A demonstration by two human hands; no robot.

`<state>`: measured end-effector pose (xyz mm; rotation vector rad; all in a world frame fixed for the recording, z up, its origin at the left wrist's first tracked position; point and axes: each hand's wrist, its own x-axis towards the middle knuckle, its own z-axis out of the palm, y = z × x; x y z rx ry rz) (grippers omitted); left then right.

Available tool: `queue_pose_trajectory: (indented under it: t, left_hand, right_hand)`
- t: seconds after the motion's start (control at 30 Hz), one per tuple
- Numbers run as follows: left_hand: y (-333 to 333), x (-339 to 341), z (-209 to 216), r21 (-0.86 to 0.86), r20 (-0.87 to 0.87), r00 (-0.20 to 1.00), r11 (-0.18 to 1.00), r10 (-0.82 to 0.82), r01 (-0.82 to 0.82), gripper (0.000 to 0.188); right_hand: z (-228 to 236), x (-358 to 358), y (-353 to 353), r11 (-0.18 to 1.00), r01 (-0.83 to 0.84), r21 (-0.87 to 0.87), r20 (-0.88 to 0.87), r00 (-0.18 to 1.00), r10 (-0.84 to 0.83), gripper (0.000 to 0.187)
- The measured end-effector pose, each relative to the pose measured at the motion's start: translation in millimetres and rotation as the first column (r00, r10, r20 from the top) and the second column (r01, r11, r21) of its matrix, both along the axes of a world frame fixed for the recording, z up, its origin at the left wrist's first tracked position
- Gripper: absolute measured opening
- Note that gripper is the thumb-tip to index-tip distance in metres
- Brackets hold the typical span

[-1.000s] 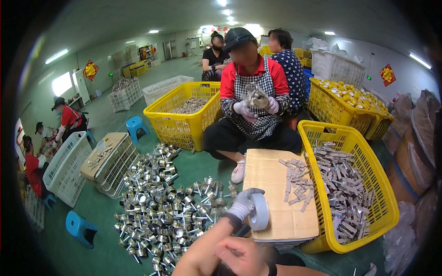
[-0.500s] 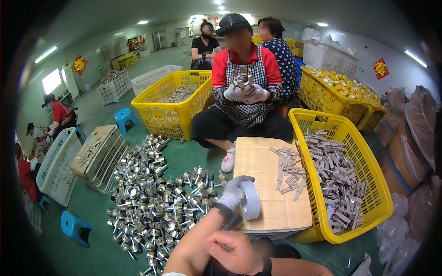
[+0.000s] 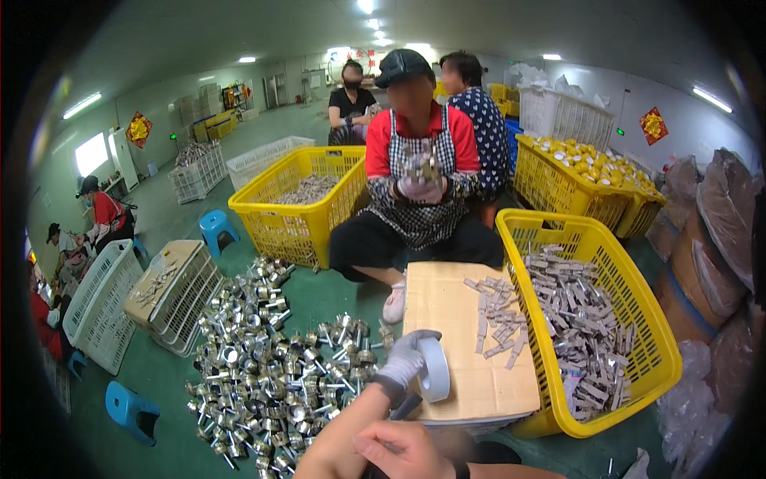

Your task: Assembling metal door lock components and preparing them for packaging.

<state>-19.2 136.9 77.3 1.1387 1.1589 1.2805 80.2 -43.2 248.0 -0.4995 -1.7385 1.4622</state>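
Note:
My left hand (image 3: 405,359), in a light grey glove, is closed on a wide roll of whitish tape (image 3: 435,370). The roll stands on edge at the near left side of a cardboard sheet (image 3: 431,303). My bare right hand (image 3: 403,451) is curled in front of my left forearm, thumb on top; its palm side is hidden, so I cannot make out what it holds, if anything. Flat metal strips (image 3: 499,318) lie loose on the cardboard. To the left, a pile of metal cups with stems (image 3: 271,367) covers the floor.
A yellow crate (image 3: 670,359) with many metal strips stands right of the cardboard. Across from me a seated co-worker (image 3: 419,152) holds metal parts. Another yellow crate (image 3: 279,215) is at the back left. Blue stools (image 3: 132,407) and white crates (image 3: 100,311) stand left.
The whole scene sits slightly lower in the picture. The co-worker has lowered the metal parts slightly. My left hand still grips the tape roll, and my right hand stays by my left forearm.

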Motion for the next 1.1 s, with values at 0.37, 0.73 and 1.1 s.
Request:
queue_pose_trajectory:
  t: [0.37, 0.73, 1.1]
  left_hand:
    - [-5, 4, 11, -0.016, 0.112, 0.993, 0.999, -0.034, 0.036, 0.030]
    - [-1, 0, 4, 0.017, 0.058, 0.998, 1.000, -0.026, 0.025, 0.033]
    - [-5, 4, 10, -0.018, 0.091, 0.995, 0.999, -0.035, 0.037, 0.040]
  right_hand:
    - [-6, -3, -1, 0.997, 0.075, -0.009, 0.001, 0.997, -0.075, 0.012]
    - [-6, -4, 1, 0.998, 0.056, -0.017, 0.005, 0.998, -0.056, 0.013]
    - [-7, -4, 1, 0.998, 0.059, -0.013, 0.001, 0.998, -0.059, 0.012]
